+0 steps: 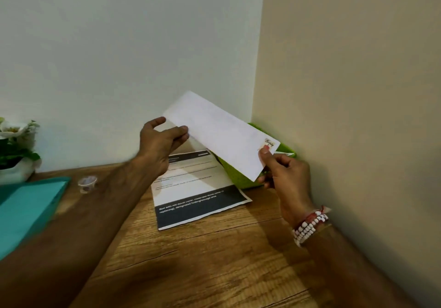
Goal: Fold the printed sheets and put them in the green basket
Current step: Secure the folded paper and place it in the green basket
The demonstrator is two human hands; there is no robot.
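Pinching only a sheet (219,136) corner in right grip (284,171); cannot tell about left grip (160,145). Could flop open, miss basket (236,176) below.

Right hand (284,171) pinches a folded sheet (222,136) over the green basket (237,177), left hand (164,140) touching its other end; a printed sheet (198,188) lies on the table (214,260).

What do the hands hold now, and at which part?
A folded white sheet. The right hand pinches its lower right corner, beside a small printed picture; the left hand touches its left end, grip unclear.
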